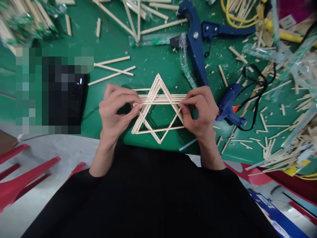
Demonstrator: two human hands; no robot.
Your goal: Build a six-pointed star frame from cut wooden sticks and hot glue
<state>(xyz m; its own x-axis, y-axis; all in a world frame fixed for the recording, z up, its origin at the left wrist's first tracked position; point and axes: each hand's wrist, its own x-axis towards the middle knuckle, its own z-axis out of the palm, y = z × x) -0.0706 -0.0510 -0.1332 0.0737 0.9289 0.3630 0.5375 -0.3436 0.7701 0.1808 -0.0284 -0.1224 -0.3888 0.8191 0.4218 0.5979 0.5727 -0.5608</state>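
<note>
My left hand (121,109) pinches the star (158,102) at its nine o'clock corner, and my right hand (199,110) pinches it at three o'clock. The star lies between them on the green table (109,43), one tip at twelve o'clock. The glue gun (229,104) is just beyond my right hand, at three o'clock.

Green tbl (119,43), loose wood sticks (112,60), blue cutter (194,39), blue glue gun (229,100), clear plastic scraps (184,59)
</note>
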